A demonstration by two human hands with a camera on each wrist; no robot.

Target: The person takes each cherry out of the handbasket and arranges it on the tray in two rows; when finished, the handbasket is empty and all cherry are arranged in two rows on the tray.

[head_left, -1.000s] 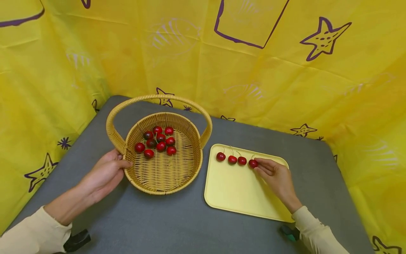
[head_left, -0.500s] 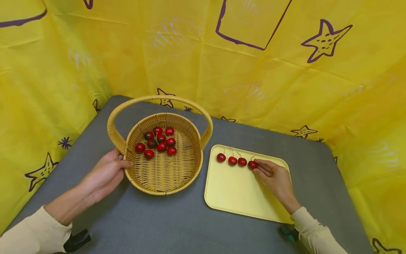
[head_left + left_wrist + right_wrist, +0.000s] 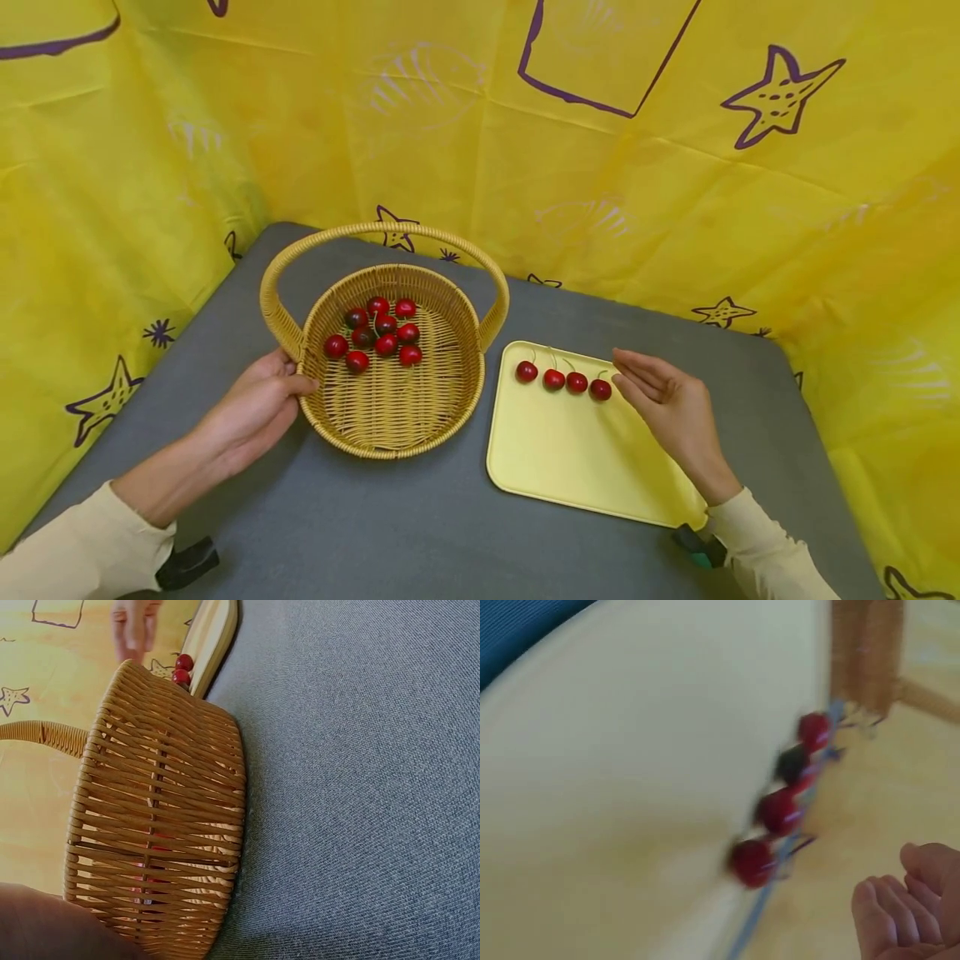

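My left hand (image 3: 258,408) grips the rim of a round wicker basket (image 3: 390,446), thumb over the edge and fingers at the outer side near the handle's base. Inside the basket, several dark red cherries (image 3: 386,345) lie grouped toward the back left. A pale yellow tray (image 3: 555,458) sits to the right, with several stemmed cherries (image 3: 577,382) in a row along its far edge. My right hand (image 3: 675,408) hovers above the tray's right part, fingers extended and holding nothing, just apart from the rightmost cherry (image 3: 600,389). In the right wrist view the cherries look blurred.
The basket's tall arched handle (image 3: 386,229) rises over it. Everything stands on a grey cloth-covered table (image 3: 420,525). A yellow patterned curtain (image 3: 450,150) closes off the back and both sides.
My right hand has let go of the rightmost cherry and drawn up and to the right. That cherry now rests in the row on the tray. The left hand keeps its grip.
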